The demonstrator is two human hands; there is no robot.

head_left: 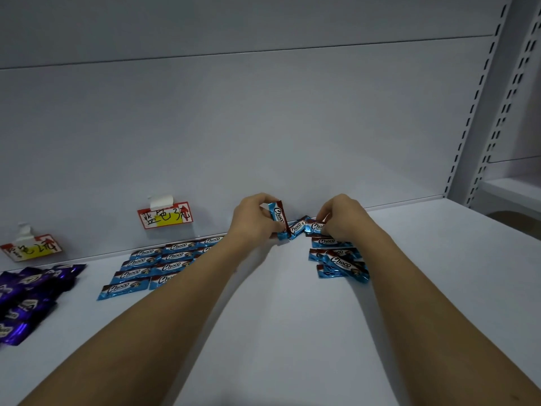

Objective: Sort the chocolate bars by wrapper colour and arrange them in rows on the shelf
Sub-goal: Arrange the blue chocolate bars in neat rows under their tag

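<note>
Legibly "Choco" on blue bars (152, 268)

Two bare forearms enter from 7 and 5 o'clock, with no sleeves, watch or bands in view. The left hand (254, 218) and right hand (342, 218) wear no gloves or rings. Nails too small to tell.

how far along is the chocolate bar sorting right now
Done: blue bars lie in rows under the blue tag. In hand: left hand and right hand each hold a blue bar. Left: the loose blue pile and the unrowed purple bars.
</note>
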